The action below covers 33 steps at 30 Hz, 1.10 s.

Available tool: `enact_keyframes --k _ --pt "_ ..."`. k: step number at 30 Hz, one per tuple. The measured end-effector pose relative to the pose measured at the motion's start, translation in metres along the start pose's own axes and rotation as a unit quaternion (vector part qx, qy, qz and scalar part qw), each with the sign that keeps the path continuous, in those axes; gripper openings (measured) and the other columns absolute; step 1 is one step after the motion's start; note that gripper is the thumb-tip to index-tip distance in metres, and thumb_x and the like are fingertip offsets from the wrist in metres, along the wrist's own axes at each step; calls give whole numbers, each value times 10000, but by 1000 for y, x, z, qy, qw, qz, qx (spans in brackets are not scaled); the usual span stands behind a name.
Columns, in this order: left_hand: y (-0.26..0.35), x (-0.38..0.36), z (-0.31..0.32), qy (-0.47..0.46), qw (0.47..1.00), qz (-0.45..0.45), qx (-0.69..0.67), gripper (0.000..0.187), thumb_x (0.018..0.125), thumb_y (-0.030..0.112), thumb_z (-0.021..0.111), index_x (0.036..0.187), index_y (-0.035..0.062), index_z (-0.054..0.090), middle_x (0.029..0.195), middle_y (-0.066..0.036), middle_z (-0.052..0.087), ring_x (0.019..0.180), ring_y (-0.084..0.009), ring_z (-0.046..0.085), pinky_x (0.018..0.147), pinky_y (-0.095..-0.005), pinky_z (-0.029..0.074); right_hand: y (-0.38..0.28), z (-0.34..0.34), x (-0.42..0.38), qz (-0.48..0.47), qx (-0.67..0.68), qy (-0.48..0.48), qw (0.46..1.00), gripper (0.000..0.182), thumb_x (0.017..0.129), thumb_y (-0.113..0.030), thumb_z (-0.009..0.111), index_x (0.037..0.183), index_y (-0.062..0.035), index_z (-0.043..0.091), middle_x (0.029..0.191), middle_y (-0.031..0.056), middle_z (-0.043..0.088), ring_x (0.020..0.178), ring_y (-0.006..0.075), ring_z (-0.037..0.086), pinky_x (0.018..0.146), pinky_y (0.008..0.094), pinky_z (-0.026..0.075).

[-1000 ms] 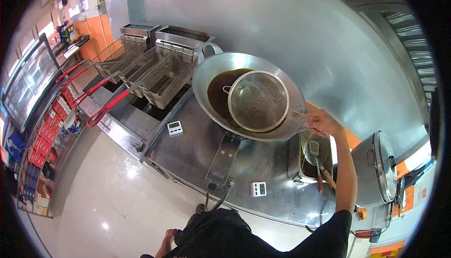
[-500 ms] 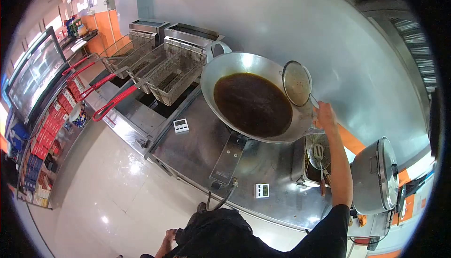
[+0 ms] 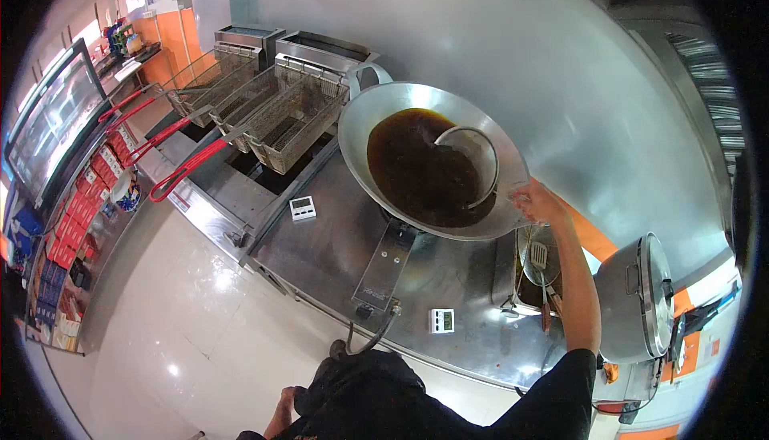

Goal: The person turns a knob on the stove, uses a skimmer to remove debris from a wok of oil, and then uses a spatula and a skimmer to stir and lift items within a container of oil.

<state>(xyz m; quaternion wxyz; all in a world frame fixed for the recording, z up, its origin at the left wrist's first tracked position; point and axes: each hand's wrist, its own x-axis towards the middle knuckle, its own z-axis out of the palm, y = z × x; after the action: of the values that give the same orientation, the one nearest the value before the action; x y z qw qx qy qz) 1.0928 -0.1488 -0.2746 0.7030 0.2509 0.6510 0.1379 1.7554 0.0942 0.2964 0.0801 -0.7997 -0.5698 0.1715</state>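
My right hand (image 3: 538,202) is closed on the handle of a round strainer (image 3: 474,160) at the right rim of a large metal wok (image 3: 359,132). The strainer is tilted and partly sunk in the dark brown liquid (image 3: 416,172). Down by my body, at the bottom of the view, is my left hand (image 3: 286,399); its fingers are too small and partly hidden to read. The wok stands on a burner on the steel counter (image 3: 320,256).
Fryer baskets (image 3: 296,120) with red handles stand left of the wok. Two white timers (image 3: 303,208) (image 3: 441,321) lie on the counter. A spatula (image 3: 539,257) rests in a tray at the right, beside a large lidded pot (image 3: 629,300). A glass display case (image 3: 52,124) stands far left.
The strainer has moved down and left from above the wok's right side into the liquid. My right hand has shifted slightly left and down, and the view has shifted a little.
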Motion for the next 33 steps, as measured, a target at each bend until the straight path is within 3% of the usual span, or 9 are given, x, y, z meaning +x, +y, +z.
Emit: enact_keyframes --k 2,5,11,23,25,33 --pt "0 3 1 5 1000 -16 6 265 863 208 514 928 0 666 876 -125 657 741 -259 625 675 -376 513 -11 -1 -8 20 56 -76 995 176 853 -109 601 973 19 596 515 22 482 353 92 419 301 281 324" --pt "-1 6 1 6 1000 -27 11 257 861 207 520 922 3 663 853 -119 649 724 -253 618 662 -378 510 -17 -7 -18 -15 59 -129 990 166 868 -175 601 955 -38 636 527 30 549 394 102 486 377 286 393" --pt "5 9 -4 11 999 -39 13 241 857 205 531 911 8 659 807 -106 632 689 -241 604 637 -381 504 -30 -23 -43 -27 151 -158 976 189 873 -149 614 1012 -20 625 513 12 516 365 62 430 334 241 326" --pt "16 29 -8 44 996 -80 1 214 848 202 553 890 16 650 723 -83 600 626 -219 580 590 -388 493 -21 -32 -54 -51 199 -139 969 307 881 -158 617 1138 5 574 515 14 491 357 62 396 320 237 294" --pt "9 35 -5 68 990 -83 91 218 849 203 560 947 26 640 765 -96 614 633 -222 591 597 -408 501 -23 -33 -55 -50 205 -139 968 320 878 -161 621 1148 4 571 518 17 495 357 64 398 320 237 293" --pt "8 22 -23 -19 1000 -17 -17 226 849 195 562 979 24 629 785 -101 619 637 -223 600 598 -415 508 -32 -35 -55 -54 216 -79 972 297 861 -148 633 1112 6 594 529 25 510 361 68 407 321 232 297"
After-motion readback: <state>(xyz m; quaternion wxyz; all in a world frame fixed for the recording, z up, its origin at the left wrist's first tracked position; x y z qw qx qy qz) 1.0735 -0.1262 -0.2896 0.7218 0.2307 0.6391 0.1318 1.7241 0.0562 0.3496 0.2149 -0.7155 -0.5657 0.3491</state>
